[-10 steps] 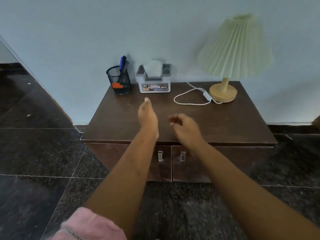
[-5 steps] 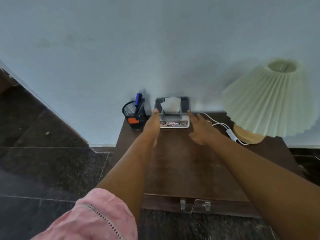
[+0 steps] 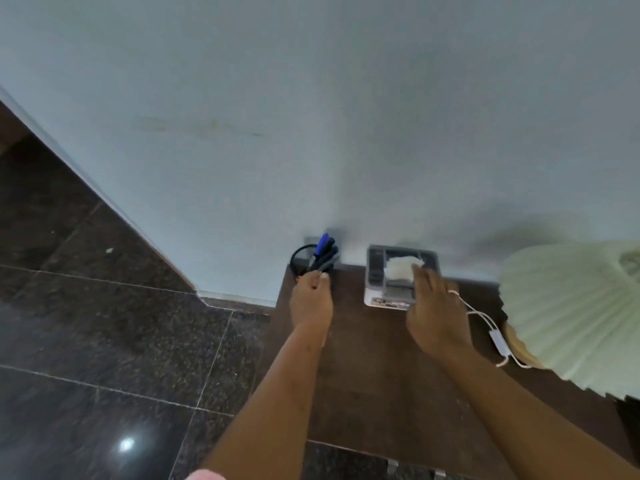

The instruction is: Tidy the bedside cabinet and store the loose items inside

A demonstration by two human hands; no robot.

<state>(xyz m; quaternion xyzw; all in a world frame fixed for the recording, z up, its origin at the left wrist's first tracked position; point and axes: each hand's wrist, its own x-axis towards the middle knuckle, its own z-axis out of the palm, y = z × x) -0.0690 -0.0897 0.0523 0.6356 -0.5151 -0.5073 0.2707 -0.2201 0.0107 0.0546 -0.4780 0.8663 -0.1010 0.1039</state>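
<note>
A black mesh pen holder [image 3: 300, 259] with blue and dark pens [image 3: 323, 249] stands at the back left corner of the brown cabinet top [image 3: 363, 362]. My left hand [image 3: 311, 301] is closed around its near side. To the right, against the wall, a grey tissue box [image 3: 377, 271] has a white tissue [image 3: 400, 265] sticking out. My right hand [image 3: 437, 315] lies over the box's right half, fingers on its top by the tissue. How far the fingers wrap is hidden.
A pleated pale-green lamp shade [image 3: 571, 313] fills the right side over the cabinet. Its white cord [image 3: 483, 315] and switch [image 3: 499, 345] lie beside my right wrist. Two metal door handles [image 3: 392, 467] show at the bottom edge. Dark tiled floor [image 3: 104, 341] lies to the left.
My view moved closer and over the cabinet. My left hand went left onto the pen holder. My right hand moved onto the top of the tissue box.
</note>
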